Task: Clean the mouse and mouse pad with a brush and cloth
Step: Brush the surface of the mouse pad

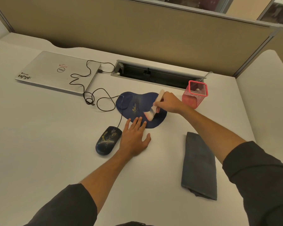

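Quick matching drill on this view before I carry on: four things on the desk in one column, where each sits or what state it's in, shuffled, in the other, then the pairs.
1. brush
2. cloth
3. mouse
4. laptop

A. closed, far left of the desk
B. folded, near the right forearm
C. in the right hand, bristles on the pad
D. beside the left hand, off the pad

Pairs: 1-C, 2-B, 3-D, 4-A

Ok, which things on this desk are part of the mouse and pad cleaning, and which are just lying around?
Part of the job: brush gripped by the right hand; mouse pad steadied by the left hand; mouse; folded cloth.

Just lying about: closed laptop; pink mesh holder.
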The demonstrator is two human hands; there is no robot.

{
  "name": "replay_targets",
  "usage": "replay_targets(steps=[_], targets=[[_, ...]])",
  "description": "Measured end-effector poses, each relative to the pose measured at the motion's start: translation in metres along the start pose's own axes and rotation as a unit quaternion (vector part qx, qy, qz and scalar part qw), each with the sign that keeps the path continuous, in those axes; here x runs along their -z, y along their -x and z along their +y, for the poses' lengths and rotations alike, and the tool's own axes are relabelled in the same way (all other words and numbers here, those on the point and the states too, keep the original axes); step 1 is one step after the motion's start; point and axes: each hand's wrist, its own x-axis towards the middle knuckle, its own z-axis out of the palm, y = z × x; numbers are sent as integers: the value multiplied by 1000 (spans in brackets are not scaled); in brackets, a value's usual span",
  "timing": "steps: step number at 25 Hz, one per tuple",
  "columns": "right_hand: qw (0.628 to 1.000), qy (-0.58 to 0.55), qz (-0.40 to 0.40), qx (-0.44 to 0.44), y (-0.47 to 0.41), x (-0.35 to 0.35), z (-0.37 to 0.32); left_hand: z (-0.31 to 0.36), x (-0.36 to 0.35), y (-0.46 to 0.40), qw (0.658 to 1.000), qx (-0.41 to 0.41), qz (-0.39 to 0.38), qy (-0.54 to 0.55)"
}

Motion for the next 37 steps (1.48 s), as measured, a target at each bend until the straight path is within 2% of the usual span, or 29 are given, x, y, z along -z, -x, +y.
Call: replay_targets(steps=[2,4,6,8,10,14,19,21,23,28,31,32,34,36,37], targets=[[995,80,52,-6,3,9,8,-1,-1,1,1000,-1,20,5],[992,81,92,21,8,11,3,-1,-3,2,999,-12,49,9],[995,6,85,53,14,-1,-16,-1,-5,3,996,-15,83,9],[997,-16,47,54,19,-21,-27,0,-4,2,996,-10,91,11],[998,33,35,39,22,-25,-18,0,-4,3,996,-6,90,9],[991,110,71,-3,28,-1,8,1,-5,4,995,-5,95,9],[993,-69,79,61,27,-8,-30,0,-4,6,989,-53,139,4],[993,-74,47,76,25,-21,-46,0,-3,5,990,-51,132,10],[997,-24,36,68,23,-30,-47,0,-3,5,991,-48,126,9],[998,46,48,6,26,-14,-5,0,-5,6,989,-51,136,0],[992,113,62,9,30,2,6,0,-6,6,988,-56,140,-7],[991,109,76,21,32,1,1,-1,-6,6,988,-55,143,-11],[996,27,78,41,34,-9,-7,0,-3,4,992,-38,122,-16],[997,-44,48,42,38,-22,-4,1,0,4,998,-4,65,-22],[998,-41,34,36,41,-23,2,1,0,3,999,9,45,-21]])
